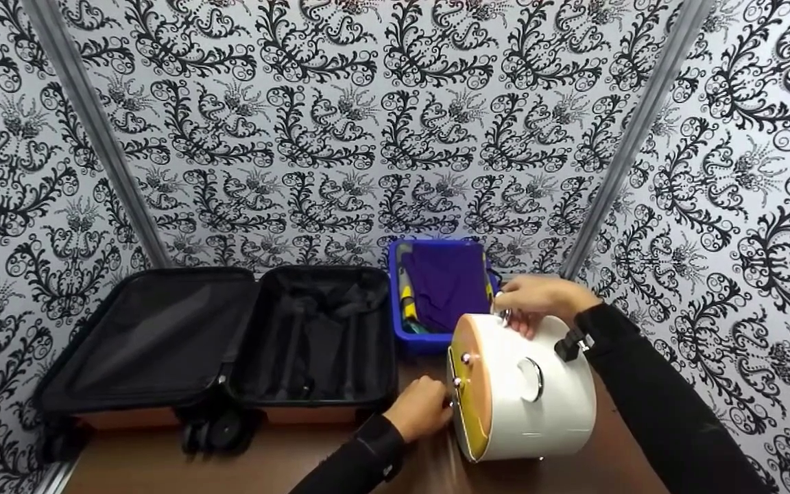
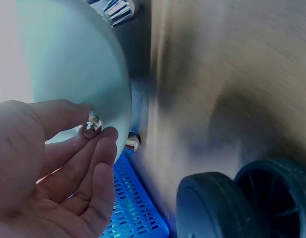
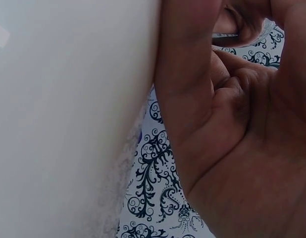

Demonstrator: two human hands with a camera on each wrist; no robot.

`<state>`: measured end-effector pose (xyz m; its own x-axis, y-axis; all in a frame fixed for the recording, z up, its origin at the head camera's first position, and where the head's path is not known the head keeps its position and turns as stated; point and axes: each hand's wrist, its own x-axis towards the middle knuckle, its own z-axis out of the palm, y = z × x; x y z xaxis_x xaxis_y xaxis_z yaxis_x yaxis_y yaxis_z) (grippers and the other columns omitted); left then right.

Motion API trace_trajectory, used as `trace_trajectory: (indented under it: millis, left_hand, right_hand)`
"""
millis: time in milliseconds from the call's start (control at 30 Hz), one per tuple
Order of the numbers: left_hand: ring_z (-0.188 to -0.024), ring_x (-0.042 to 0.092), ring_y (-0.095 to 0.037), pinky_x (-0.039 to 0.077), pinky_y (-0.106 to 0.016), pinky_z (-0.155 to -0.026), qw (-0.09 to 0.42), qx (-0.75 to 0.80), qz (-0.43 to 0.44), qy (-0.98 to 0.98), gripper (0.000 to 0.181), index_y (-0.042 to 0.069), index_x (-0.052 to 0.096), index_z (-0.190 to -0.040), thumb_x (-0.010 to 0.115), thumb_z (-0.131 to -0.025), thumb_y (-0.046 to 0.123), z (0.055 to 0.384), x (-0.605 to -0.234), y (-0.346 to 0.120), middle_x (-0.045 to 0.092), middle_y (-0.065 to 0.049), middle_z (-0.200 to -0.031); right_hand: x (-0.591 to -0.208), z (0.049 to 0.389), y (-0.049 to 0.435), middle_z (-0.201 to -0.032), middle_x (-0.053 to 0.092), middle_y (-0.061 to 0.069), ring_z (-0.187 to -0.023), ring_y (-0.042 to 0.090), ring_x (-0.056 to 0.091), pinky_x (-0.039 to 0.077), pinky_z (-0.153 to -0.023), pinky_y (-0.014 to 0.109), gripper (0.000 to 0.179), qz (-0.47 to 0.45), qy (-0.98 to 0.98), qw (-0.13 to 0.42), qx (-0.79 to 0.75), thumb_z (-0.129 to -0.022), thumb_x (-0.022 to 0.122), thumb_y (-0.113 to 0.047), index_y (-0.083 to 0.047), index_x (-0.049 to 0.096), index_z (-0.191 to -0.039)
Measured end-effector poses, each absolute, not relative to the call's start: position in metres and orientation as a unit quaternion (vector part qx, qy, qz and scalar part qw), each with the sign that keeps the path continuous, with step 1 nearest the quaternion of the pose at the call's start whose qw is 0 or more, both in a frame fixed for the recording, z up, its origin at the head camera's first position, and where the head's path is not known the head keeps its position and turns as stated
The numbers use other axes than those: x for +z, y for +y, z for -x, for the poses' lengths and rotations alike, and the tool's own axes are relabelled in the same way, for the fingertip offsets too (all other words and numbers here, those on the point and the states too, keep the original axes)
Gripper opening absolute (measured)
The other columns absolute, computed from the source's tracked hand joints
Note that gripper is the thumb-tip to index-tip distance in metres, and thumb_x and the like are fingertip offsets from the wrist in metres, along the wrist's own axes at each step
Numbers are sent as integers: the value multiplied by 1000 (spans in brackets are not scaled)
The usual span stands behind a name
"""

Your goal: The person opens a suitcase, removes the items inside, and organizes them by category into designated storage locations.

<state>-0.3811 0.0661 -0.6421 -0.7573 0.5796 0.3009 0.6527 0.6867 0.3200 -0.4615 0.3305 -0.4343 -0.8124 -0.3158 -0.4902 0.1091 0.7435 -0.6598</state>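
A white rounded box (image 1: pixel 546 405) with silver fittings stands on the brown table. Its left-facing side shows orange and yellow surfaces and small shiny knobs. My left hand (image 1: pixel 422 409) is at that side; in the left wrist view, the thumb and fingers pinch a small silver knob (image 2: pixel 92 123). On top of the box, my right hand (image 1: pixel 535 298) grips a silver handle (image 1: pixel 503 312). The right wrist view has the curled right hand (image 3: pixel 232 114) close beside the white wall (image 3: pixel 69 124) of the box. The box's far side is hidden.
An open black-lined suitcase (image 1: pixel 241 363) lies to the left, its dark wheels (image 1: pixel 227 432) toward me. Behind the box stands a blue plastic basket (image 1: pixel 393 295) holding a folded purple cloth (image 1: pixel 446 285) and yellow-and-grey items. Patterned walls (image 1: pixel 367 137) enclose the table.
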Motion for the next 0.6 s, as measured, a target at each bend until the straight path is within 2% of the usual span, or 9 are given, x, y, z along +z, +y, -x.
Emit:
trace_trajectory:
  millis: [167,400,600]
  left_hand:
    - [-66,74,-17,57,-33,-57,74,-219,343,-911,36,17,59,-64,84,-90,21,382,-643,64,73,0,-68]
    - [-67,73,-15,56,-30,-59,88,-227,371,-896,25,17,65,-71,82,-90,15,382,-650,57,71,3,-70]
    - [-71,74,-17,59,-33,-62,108,-216,355,-903,19,17,69,-76,80,-91,11,374,-647,48,72,1,-75]
  right_hand:
    - [-434,461,330,-80,72,3,-60,11,64,60,-59,27,33,56,885,301,-351,-105,69,-36,-4,73,-112]
    - [-435,462,329,-80,72,3,-60,11,64,60,-59,27,31,62,884,304,-350,-107,67,-35,-4,73,-110]
    - [-432,462,328,-79,71,3,-60,12,64,60,-59,27,32,70,887,303,-341,-108,66,-35,-4,73,-107]
